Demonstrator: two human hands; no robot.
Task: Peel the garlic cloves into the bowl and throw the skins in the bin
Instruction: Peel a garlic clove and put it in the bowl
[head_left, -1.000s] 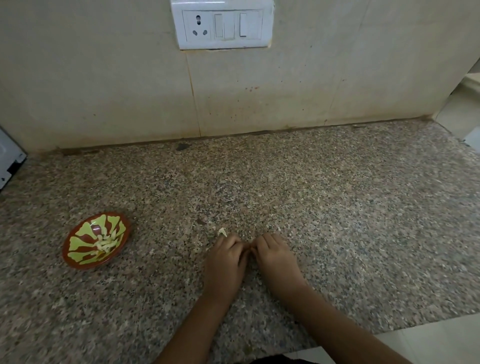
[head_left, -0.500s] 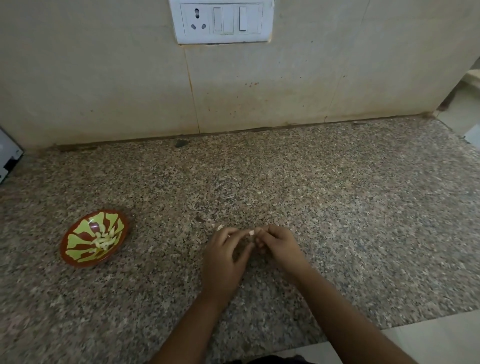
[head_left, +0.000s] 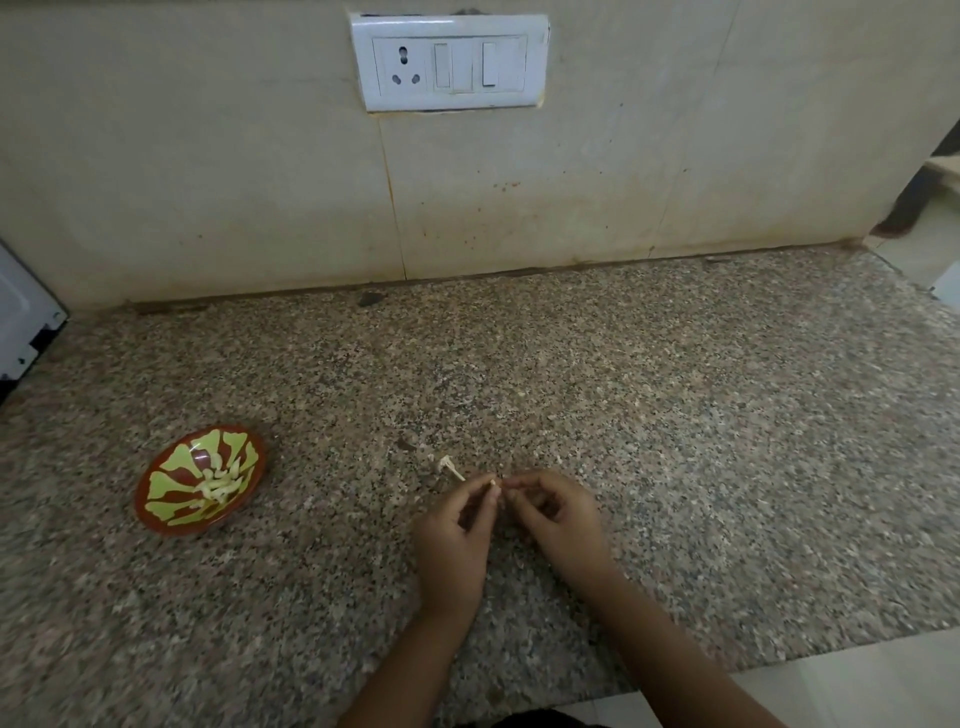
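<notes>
Both hands have risen off the surface (head_left: 675, 441): the left hand (head_left: 457, 525) and right hand (head_left: 556, 519) now meet at the fingertips, each grip pinching one small clove (head_left: 493, 483). A skin (head_left: 450, 465) lies just beyond and the bowl (head_left: 166, 493) well left, so peeling seems under way.

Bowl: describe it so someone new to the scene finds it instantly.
On the speckled granite counter, look near its left side, well left of the left hand. The bowl is small, round, red-brown with yellow-green streaks, and holds pale peeled cloves; nothing else on the counter is coloured or dish-shaped.
</notes>
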